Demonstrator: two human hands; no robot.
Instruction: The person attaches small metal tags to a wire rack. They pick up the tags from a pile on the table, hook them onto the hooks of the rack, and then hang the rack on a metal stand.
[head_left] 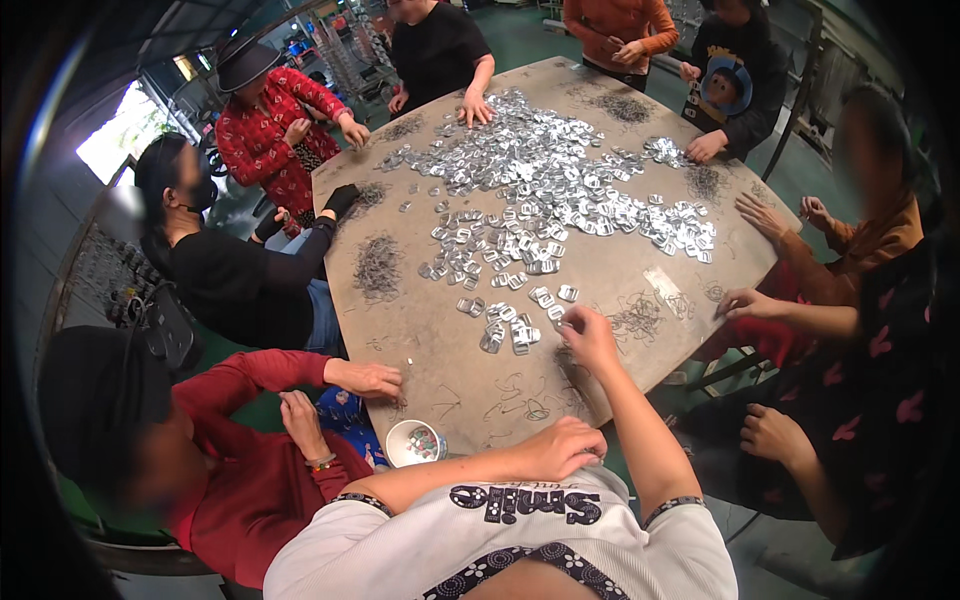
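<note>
On the brown table (420, 330), right hand (590, 335) pinches a silver buckle (567, 318) (left hand (562, 447) curled, seemingly empty).

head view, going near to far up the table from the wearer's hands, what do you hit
left hand at the near edge → bent wire pieces → right hand → small cluster of metal buckles → big buckle pile → dark wire heap by the far edge

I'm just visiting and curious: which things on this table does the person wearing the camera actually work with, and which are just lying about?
In use:
- right hand reaching the small metal buckles
- left hand resting at the table edge by thin wire clips

Lying about:
- big buckle heap, nearer other people
- small bowl
- dark wire pile
</note>
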